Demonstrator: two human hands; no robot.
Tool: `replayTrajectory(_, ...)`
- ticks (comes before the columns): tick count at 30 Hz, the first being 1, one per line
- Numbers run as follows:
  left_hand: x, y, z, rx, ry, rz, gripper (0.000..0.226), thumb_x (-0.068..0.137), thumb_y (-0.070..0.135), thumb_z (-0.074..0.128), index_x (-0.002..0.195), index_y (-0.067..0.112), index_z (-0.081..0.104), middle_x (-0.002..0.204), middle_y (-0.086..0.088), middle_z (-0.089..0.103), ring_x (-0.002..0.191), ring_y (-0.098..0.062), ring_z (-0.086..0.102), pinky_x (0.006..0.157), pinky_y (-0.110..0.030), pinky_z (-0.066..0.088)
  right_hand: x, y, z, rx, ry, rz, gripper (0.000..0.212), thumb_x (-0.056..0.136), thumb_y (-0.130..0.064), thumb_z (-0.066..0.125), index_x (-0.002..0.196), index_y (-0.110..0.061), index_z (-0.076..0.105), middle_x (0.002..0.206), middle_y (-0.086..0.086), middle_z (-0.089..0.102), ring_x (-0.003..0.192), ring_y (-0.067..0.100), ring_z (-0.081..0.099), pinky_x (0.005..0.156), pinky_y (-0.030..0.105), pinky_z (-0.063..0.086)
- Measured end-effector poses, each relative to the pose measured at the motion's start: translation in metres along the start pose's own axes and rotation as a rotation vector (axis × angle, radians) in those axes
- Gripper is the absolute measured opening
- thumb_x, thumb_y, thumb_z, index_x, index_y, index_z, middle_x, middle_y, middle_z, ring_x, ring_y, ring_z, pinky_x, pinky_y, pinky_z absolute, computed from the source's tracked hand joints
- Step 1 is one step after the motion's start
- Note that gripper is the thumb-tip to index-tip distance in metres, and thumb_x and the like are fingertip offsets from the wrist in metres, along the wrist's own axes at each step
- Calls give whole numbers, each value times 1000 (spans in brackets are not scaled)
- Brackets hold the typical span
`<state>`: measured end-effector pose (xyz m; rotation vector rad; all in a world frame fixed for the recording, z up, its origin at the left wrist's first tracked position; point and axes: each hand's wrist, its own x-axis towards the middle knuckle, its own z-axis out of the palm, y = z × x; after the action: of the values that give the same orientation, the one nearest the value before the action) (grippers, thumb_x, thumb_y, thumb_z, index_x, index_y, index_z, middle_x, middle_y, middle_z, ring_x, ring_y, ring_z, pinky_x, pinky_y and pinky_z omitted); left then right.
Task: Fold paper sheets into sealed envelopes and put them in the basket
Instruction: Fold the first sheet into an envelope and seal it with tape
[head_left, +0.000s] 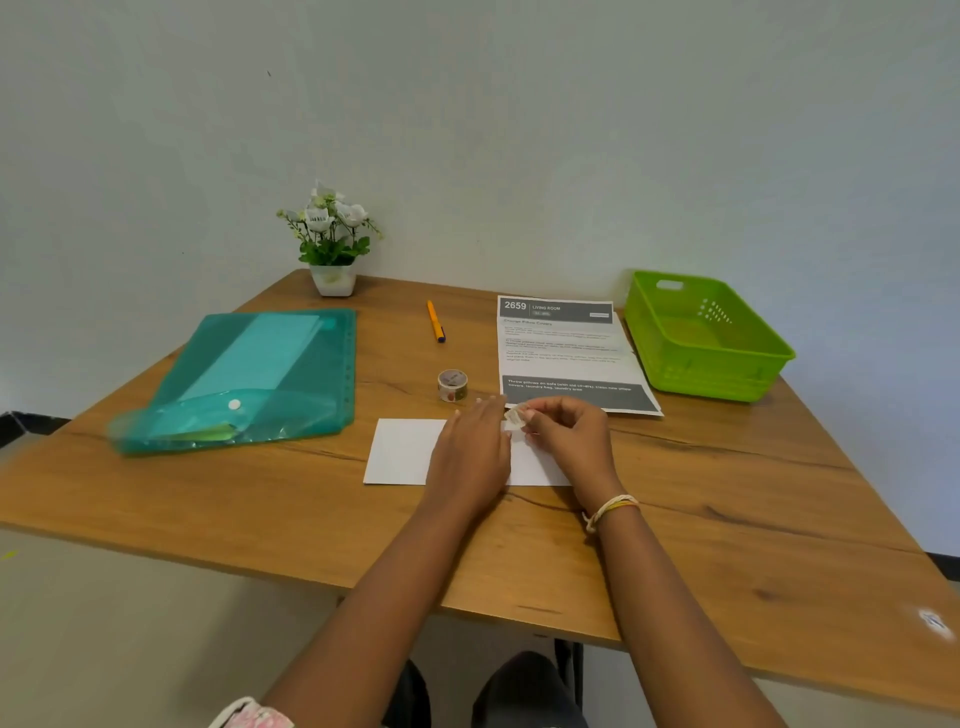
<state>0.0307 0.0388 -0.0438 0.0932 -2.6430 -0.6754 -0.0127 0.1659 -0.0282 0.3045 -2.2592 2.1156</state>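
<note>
Two forearms reach up from the bottom edge over the wooden counter, the right one wearing a braided bracelet at the wrist. Left hand lies flat, fingers straight, pressing down on a folded white paper that sits near the front middle of the counter; its grip is released, holding nothing. Right hand rests just beside it over the right part of the same paper, its grip clenched on a small piece of tape, pinched between thumb and fingertips right at the paper's far edge. Whether the tape already touches the paper cannot be told.

Just beyond the hands stands a small roll of patterned tape, upright on its edge. Farther back lies an orange pen, pointing roughly toward the wall. To the right of the roll lies a printed sheet with dark header and footer bands, its near corner just beside the right hand. A bright green basket sits at the far right corner, touching or nearly touching that sheet. On the left lies a translucent teal folder with a snap button and paper inside. A potted plant with white flowers stands against the wall.
</note>
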Motion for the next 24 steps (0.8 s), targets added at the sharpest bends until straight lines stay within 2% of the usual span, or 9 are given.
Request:
replayTrajectory(3,-1,0,-1,-2,-48,67,46,96,28,47,142,23,40,146,0,45,139,-15,31,115,-37,20,2,-6,-11,101,-29,93,12,86,-1,67,82,-11,73,81,7,72,72,11,65,67,20,57)
replayTrajectory(6,0,-3,2,1,-116,107,47,93,45,50,138,33,46,150,8,40,142,-10,26,117,-39,12,12,-12,-35,-55,-74,136,9,87,2,65,91,-3,72,81,11,70,66,13,62,65,20,56)
replayTrajectory(9,3,-4,6,49,-153,120,50,91,56,49,134,33,51,151,11,37,142,-7,24,117,-40,10,23,-16,-56,-215,-120,188,11,87,1,66,97,1,71,81,12,69,65,14,62,61,19,57)
replayTrajectory(11,4,-5,7,67,-157,119,51,90,58,48,133,33,52,150,12,39,142,-7,25,117,-40,11,29,-17,-63,-299,-128,222,12,85,2,68,97,1,70,80,13,68,65,16,63,59,20,57)
replayTrajectory(17,4,-6,7,96,-179,116,54,90,61,44,136,33,50,150,12,39,142,-6,25,117,-40,12,38,-16,-66,-428,-86,288,11,79,2,74,83,-7,68,81,15,70,70,21,69,74,34,60)
replayTrajectory(24,5,-6,7,104,-197,112,54,90,61,43,136,32,50,150,11,38,142,-7,25,117,-41,12,44,-20,-65,-549,-92,306,12,79,1,74,79,-9,68,80,13,70,70,18,68,65,26,59)
